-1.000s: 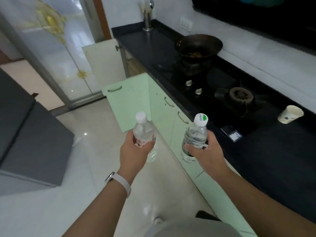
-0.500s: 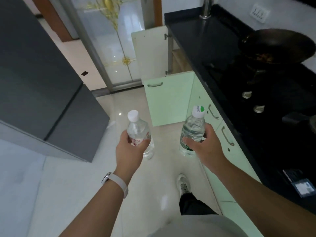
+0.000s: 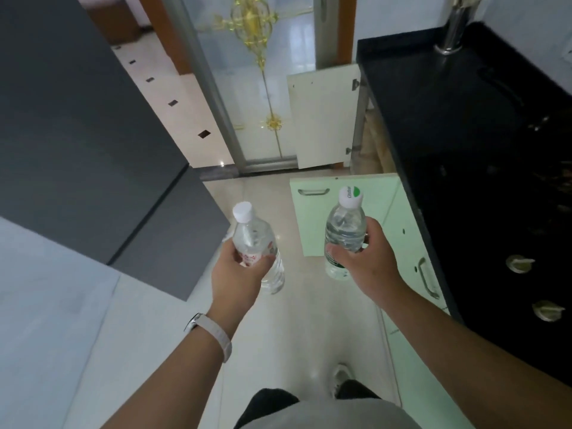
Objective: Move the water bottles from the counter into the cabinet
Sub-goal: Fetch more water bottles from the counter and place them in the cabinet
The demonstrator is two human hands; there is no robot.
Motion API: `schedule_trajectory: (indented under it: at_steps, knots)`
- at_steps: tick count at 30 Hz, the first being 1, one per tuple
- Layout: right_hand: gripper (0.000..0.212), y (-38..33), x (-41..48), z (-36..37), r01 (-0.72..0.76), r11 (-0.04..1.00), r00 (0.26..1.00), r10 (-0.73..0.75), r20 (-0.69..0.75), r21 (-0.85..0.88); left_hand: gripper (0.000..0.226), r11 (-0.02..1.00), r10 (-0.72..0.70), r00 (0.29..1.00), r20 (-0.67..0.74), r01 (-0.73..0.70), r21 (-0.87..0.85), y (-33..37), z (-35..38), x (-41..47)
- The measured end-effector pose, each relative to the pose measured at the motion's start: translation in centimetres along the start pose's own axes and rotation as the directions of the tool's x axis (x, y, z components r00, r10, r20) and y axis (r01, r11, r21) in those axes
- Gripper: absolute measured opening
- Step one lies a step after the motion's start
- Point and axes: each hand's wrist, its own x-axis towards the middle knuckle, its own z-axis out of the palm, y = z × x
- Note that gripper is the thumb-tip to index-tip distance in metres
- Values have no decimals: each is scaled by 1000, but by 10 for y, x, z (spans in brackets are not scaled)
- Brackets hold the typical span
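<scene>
Both hands are full: the left hand (image 3: 238,274) wraps its fingers round the middle of the red-label bottle (image 3: 257,243), and the right hand (image 3: 368,261) grips the green-label bottle (image 3: 343,230) likewise, both carried over the floor with the counter (image 3: 464,134) at 3 o'clock. The green cabinet door (image 3: 312,224) stands open at 12 o'clock; I'd worry a bottle clips its edge, with no free hand to steady anything. Caps point up: the left bottle's long axis leans from 11 to 5 o'clock, the right's nearly 12 to 6.
</scene>
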Motion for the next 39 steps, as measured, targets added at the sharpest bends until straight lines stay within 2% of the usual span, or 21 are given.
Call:
schedule_trajectory:
  at_steps: [7, 13, 18, 21, 27, 39]
  knots:
    - [43, -20, 45, 32, 31, 999, 998, -31, 47, -15, 41, 999, -27, 997, -66, 25, -26, 4, -16, 45]
    - [40, -36, 81, 72, 25, 997, 999, -22, 44, -77, 43, 995, -66, 996, -53, 61, -78, -11, -34, 101]
    - [42, -57, 126, 124, -20, 994, 1000, 19, -8, -110, 45, 990, -57, 998, 3, 57, -129, -19, -56, 182]
    - [40, -74, 153, 161, -70, 986, 997, 65, -38, -151, 38, 994, -10, 999, 38, 15, -109, -24, -74, 235]
    - [49, -107, 197, 222, -95, 980, 993, 82, -81, -176, 39, 997, 49, 993, 109, -42, -71, -39, -107, 331]
    - [46, -141, 273, 267, -110, 979, 986, 85, -144, -174, 38, 993, 83, 972, 220, -62, -103, -21, -104, 442]
